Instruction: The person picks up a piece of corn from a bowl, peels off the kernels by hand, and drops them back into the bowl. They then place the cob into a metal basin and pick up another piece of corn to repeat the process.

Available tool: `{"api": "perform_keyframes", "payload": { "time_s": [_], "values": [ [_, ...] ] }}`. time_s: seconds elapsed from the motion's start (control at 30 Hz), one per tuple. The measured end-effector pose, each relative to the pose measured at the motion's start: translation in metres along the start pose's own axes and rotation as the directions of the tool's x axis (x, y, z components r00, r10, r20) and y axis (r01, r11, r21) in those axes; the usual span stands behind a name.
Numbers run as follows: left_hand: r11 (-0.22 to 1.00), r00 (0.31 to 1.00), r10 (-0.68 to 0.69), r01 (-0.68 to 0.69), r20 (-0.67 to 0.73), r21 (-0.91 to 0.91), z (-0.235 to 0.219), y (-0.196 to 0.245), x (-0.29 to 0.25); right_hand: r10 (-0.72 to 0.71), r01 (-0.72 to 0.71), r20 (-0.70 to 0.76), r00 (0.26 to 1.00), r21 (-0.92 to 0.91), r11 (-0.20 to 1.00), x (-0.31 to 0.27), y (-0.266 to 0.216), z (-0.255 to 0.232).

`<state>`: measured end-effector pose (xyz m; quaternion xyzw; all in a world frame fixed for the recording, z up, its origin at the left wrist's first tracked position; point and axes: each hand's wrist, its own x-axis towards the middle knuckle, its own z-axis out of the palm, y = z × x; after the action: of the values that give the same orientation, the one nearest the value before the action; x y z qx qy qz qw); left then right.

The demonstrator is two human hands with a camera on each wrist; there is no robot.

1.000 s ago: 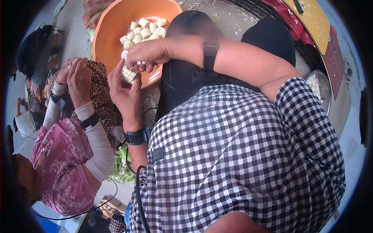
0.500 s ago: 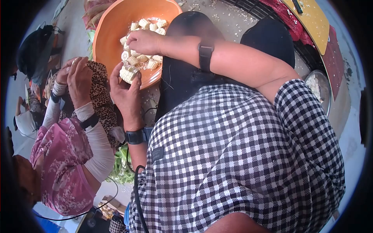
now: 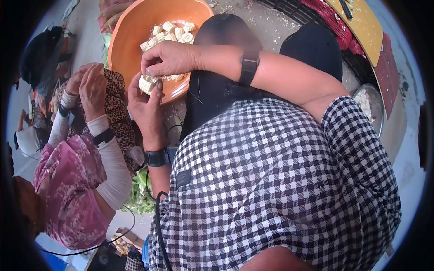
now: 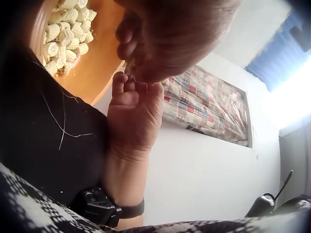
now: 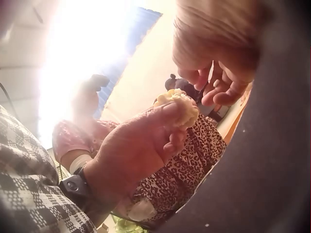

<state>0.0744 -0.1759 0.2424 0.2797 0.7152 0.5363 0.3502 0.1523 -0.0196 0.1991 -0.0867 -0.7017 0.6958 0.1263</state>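
Observation:
My left hand (image 3: 147,107) holds a short piece of corn cob (image 3: 146,85) upright between thumb and fingers at the near edge of the orange basin (image 3: 123,47). The cob piece (image 5: 184,108) shows pale kernels in the right wrist view. Over it is my right hand (image 3: 174,58), fingers curled, thumb tip close above the cob's top. A small pale corn kernel (image 5: 217,84) shows among the right fingers (image 5: 227,96). Several cut cob pieces (image 4: 66,36) lie in the basin. The right hand covers most of the held cob in the left wrist view.
At left sits another person (image 3: 72,194) in a pink floral top, hands raised together. A metal bowl (image 3: 381,122) with pale contents stands at right, near a yellow board (image 3: 361,31). Loose kernels lie on the floor beyond the knees. A black cable (image 3: 159,230) runs along my left side.
The right hand, with kernels in its fingers, went from the cob out over the basin, then came back above the cob. The left hand keeps its hold, nearly in place.

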Motion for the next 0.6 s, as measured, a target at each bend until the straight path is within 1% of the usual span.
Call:
{"api": "perform_keyframes", "payload": {
  "time_s": [0.03,0.07,0.13,0.2,0.3,0.33,0.4,0.5,0.6],
  "values": [
    [0.999,1.000,-0.018,0.019,0.012,-0.031,-0.002,-0.001,0.000,-0.031,0.031,0.010,0.999,-0.018,0.999,-0.002,-0.001,0.002],
    [1.000,1.000,-0.003,0.003,0.008,-0.030,-0.001,-0.001,-0.001,-0.025,0.025,0.028,0.999,0.002,1.000,-0.005,-0.003,0.003],
    [0.999,0.999,0.032,-0.032,-0.001,-0.026,0.002,0.001,-0.001,-0.085,0.085,0.022,0.996,-0.029,0.996,-0.008,-0.004,0.006],
    [0.998,0.998,0.056,-0.056,0.009,0.013,-0.002,-0.008,0.002,-0.163,0.163,0.008,0.987,-0.058,0.985,-0.010,-0.001,0.007],
    [0.996,0.997,0.061,-0.064,0.053,0.060,-0.003,-0.011,0.001,-0.176,0.177,0.019,0.984,-0.077,0.981,-0.014,-0.002,0.005],
    [0.995,0.996,0.059,-0.064,0.072,0.073,-0.002,-0.011,0.000,-0.160,0.162,0.025,0.987,-0.097,0.982,-0.016,-0.003,0.004],
    [0.999,0.995,0.016,-0.021,0.100,0.042,0.001,-0.006,-0.004,-0.126,0.130,0.037,0.991,-0.138,0.982,-0.022,-0.007,0.003],
    [0.997,0.989,-0.046,0.054,0.139,-0.054,0.012,0.009,-0.010,-0.095,0.087,-0.035,0.995,-0.171,0.981,-0.029,-0.012,0.003],
    [0.984,0.979,-0.084,0.111,0.187,-0.139,0.013,0.011,-0.007,0.019,-0.021,-0.062,0.998,-0.036,0.999,-0.036,-0.025,0.001]
  ]
}}
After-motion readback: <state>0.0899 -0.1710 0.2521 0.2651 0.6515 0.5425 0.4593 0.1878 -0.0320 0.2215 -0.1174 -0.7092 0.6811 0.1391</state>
